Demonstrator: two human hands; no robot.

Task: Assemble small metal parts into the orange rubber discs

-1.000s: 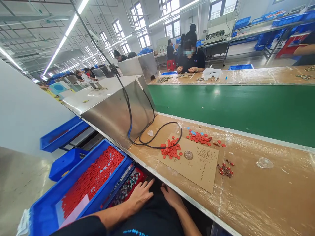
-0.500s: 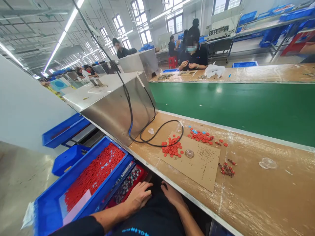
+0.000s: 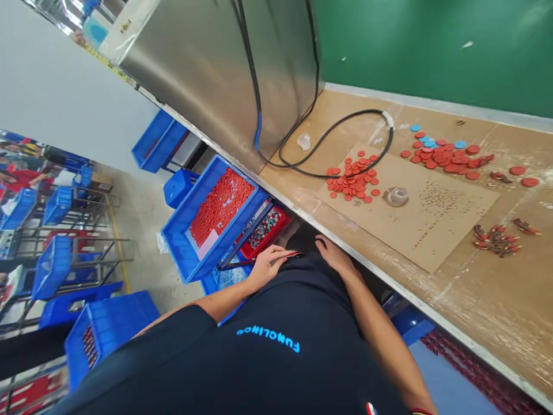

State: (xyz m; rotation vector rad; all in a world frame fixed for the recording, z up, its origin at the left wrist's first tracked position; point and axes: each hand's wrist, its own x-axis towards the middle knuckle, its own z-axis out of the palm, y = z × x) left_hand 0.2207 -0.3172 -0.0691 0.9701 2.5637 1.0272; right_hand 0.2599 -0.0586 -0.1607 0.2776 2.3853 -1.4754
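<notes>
My left hand (image 3: 268, 266) is over my lap, thumb and fingers pinched together. A small, thin red piece with a pale edge (image 3: 292, 253) shows at its fingertips, too small to identify. My right hand (image 3: 334, 255) rests on my dark-clothed lap beside the table edge, fingers loosely stretched and nothing seen in them. On the table, red discs (image 3: 354, 180) are piled on a cardboard sheet (image 3: 389, 236). Beside them are a small clear round cup (image 3: 396, 196) and scattered tiny bits (image 3: 444, 199). Small red-tipped brown parts (image 3: 496, 241) lie right of the cardboard.
A black cable (image 3: 332, 174) loops across the table beside a metal housing (image 3: 207, 75). More red discs (image 3: 451, 157) with a few blue ones lie behind the cardboard. Left of the table stand a blue bin (image 3: 177, 245) of red pieces and a red bin (image 3: 283, 222) of small parts.
The view has tilted down and turned toward my lap. A small red piece now shows at my left fingertips. My right hand stays on my lap.
</notes>
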